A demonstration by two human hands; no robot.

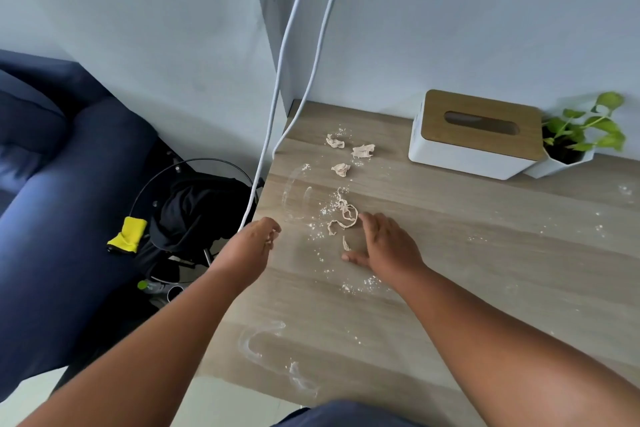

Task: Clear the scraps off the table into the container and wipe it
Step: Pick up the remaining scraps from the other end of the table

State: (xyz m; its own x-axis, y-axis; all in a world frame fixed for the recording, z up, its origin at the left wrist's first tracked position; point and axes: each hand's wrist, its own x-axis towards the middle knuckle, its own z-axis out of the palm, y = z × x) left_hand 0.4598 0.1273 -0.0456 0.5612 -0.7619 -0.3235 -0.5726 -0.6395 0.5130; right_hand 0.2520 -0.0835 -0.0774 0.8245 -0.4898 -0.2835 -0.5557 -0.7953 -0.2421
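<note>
Head view: right hand (384, 246) flat on table (485, 270), grip open, fingers straight, touching curled scraps (343, 217). Left hand (263, 232) at table edge, grip loosely cupped, holding nothing I can see. Three more scraps (341, 170) lie farther back; flour dust scattered. Container not identifiable. I advise sweeping scraps leftward into cupped palm, low and slow. No readable writing; tissue box (474, 135) unbranded.

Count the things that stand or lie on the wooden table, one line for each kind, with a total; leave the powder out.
Crumpled dough lumps: 3
Stringy dough scraps near the right hand: 1 tangle
Tissue box: 1
Potted plant: 1
Total: 6
</note>
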